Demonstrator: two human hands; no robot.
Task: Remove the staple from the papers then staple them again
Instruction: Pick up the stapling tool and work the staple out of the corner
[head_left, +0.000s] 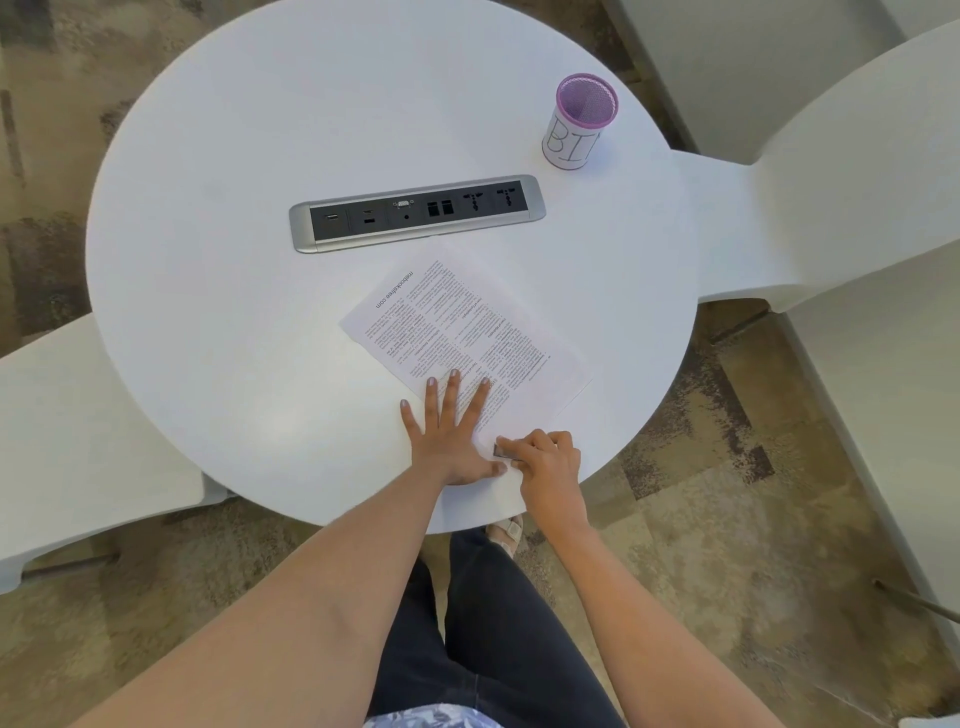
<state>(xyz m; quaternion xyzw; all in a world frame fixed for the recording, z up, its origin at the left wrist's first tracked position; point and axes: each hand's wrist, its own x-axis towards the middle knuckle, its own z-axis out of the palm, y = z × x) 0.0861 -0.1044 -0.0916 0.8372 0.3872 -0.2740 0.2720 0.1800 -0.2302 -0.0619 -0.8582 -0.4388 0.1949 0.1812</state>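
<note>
One round white table (260, 291). On it lie one set of printed papers (457, 322), one purple mesh cup (579, 122), one inset socket panel (415, 213) and one small metal tool (503, 451). Two hands show: left hand (447, 441), right hand (545, 462). Two white seats are plain: left chair (62, 441), right chair (841, 182).

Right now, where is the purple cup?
In the head view, the purple cup stands far right on the table, just beyond the right end of the socket panel.
</note>
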